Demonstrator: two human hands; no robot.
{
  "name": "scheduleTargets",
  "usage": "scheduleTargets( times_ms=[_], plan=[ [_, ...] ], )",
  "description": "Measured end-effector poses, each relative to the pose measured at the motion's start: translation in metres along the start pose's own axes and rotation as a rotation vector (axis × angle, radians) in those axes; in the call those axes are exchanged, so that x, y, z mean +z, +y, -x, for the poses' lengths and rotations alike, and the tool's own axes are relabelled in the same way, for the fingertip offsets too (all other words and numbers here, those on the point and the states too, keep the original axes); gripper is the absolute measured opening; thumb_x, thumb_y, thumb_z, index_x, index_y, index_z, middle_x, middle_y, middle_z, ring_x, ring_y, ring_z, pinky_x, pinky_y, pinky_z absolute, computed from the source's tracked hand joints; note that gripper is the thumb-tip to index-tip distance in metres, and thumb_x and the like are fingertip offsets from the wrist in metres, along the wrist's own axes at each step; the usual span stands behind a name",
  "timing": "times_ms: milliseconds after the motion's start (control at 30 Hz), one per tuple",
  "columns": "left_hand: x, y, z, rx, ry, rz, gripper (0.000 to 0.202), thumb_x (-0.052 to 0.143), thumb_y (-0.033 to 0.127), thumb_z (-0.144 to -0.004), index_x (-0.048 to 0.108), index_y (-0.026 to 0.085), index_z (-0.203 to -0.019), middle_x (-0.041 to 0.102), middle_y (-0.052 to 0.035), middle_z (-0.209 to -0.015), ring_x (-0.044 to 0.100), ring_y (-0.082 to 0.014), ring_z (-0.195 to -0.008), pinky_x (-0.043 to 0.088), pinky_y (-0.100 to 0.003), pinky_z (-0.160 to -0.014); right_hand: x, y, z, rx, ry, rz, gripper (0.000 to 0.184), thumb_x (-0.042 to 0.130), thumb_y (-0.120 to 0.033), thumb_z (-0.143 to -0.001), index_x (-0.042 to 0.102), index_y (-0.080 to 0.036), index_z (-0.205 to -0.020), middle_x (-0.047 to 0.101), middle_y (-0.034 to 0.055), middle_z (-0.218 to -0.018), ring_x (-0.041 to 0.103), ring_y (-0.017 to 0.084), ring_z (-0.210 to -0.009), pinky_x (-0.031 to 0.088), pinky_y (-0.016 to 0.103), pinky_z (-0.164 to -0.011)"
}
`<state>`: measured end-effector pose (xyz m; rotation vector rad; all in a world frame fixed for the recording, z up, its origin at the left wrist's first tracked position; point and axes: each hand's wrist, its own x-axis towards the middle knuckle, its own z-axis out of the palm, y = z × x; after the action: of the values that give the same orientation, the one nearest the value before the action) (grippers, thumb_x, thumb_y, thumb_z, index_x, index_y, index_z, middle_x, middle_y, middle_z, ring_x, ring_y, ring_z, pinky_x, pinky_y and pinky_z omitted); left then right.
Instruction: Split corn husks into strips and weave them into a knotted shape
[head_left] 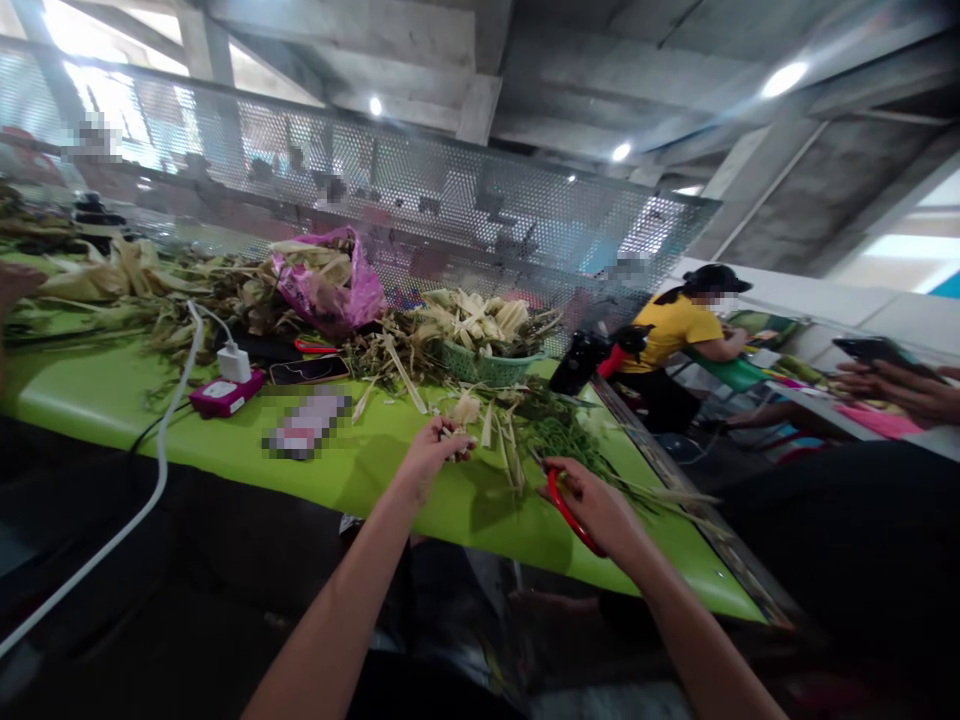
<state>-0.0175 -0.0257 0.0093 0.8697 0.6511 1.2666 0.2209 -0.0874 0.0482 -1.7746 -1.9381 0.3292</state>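
Closed fingers of my left hand (pixel 435 455) pinch a small pale corn husk piece (pixel 459 436) above the green table (pixel 360 500); its exact shape is hard to make out. My right hand (pixel 596 505) is wrapped round red-handled scissors (pixel 564 505), whose short dark tips point up and left toward the husk strips. Loose husk strips (pixel 510 445) lie just beyond and between my hands. Green feathery sprigs (pixel 562 440) spread on the table past the scissors. Farther back, a green basket (pixel 487 368) is heaped with cut husks (pixel 480 320).
A pink plastic bag (pixel 364 285) of husks and dried plant heaps (pixel 217 290) line the back, before a perforated metal screen (pixel 450 210). At left are a phone (pixel 309 370), a purple power box (pixel 225 395) and a white cable (pixel 176 400). A person in yellow (pixel 679 325) sits at right.
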Motion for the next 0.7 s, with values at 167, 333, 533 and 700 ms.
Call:
scheduleTargets(
  times_ms=[167,333,533,700],
  plan=[
    [0.001,0.002,0.001,-0.032,-0.005,-0.032,0.021,0.061,0.016,-0.064,0.052,0.017,-0.082,0.058,0.0026,-0.066,0.058,-0.0095,-0.058,0.043,-0.023,-0.061,-0.012,0.004,-0.010,0.092,-0.074,0.394,0.053,0.050,-0.030,-0.080,0.046,-0.022,-0.132,0.070,0.0078,-0.092,0.066,0.026,-0.082,0.043,0.032,-0.070],
    [0.002,0.000,0.000,0.014,-0.017,-0.154,0.029,0.064,0.016,-0.064,0.056,0.017,-0.091,0.056,0.0030,-0.070,0.055,-0.0086,-0.059,0.044,-0.023,-0.063,-0.007,-0.010,-0.015,0.056,0.032,0.438,0.036,0.050,-0.036,-0.083,0.061,-0.026,-0.116,0.067,0.0099,-0.104,0.063,0.027,-0.087,0.043,0.034,-0.070],
    [0.003,-0.004,0.001,0.067,-0.100,-0.141,0.045,0.073,0.020,-0.062,0.055,0.016,-0.103,0.059,0.0001,-0.077,0.057,-0.0117,-0.069,0.048,-0.025,-0.066,0.029,-0.048,-0.030,-0.086,0.023,-0.426,0.035,0.064,-0.047,-0.075,0.068,-0.019,-0.097,0.069,0.0057,-0.090,0.061,0.020,-0.078,0.046,0.032,-0.073],
    [0.002,-0.004,0.001,0.059,-0.098,-0.148,0.042,0.076,0.023,-0.060,0.057,0.015,-0.096,0.062,-0.0007,-0.077,0.058,-0.0113,-0.071,0.047,-0.025,-0.071,0.060,-0.061,-0.037,0.114,0.101,-0.947,0.035,0.073,-0.047,-0.065,0.068,-0.016,-0.079,0.067,0.0031,-0.071,0.056,0.016,-0.064,0.045,0.028,-0.061]
  ],
)
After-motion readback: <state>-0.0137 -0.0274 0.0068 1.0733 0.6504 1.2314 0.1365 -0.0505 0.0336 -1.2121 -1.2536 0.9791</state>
